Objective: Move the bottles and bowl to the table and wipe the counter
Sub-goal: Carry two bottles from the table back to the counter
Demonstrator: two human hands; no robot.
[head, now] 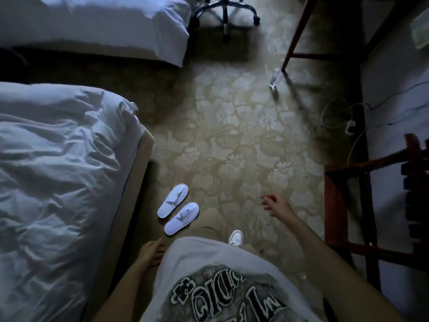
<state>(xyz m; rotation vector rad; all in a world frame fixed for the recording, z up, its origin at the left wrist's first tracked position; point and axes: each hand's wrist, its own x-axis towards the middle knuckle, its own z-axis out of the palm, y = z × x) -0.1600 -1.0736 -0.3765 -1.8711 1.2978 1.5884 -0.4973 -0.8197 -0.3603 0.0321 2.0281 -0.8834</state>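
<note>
A clear plastic bottle [274, 77] stands upright on the patterned carpet beside a wooden table leg [299, 31] at the upper right. My left hand [152, 252] hangs by my hip at the bottom, fingers loose and holding nothing. My right hand [274, 204] swings out in front of me over the carpet, fingers apart and empty. Both hands are far from the bottle. No bowl or counter is in view.
A bed with rumpled white sheets [58, 182] fills the left side, a second bed [92, 24] lies beyond it. White slippers [177, 209] lie by my feet. An office chair base [225, 10] stands ahead. A red wooden luggage rack [371, 205] and cables [341, 117] line the right wall.
</note>
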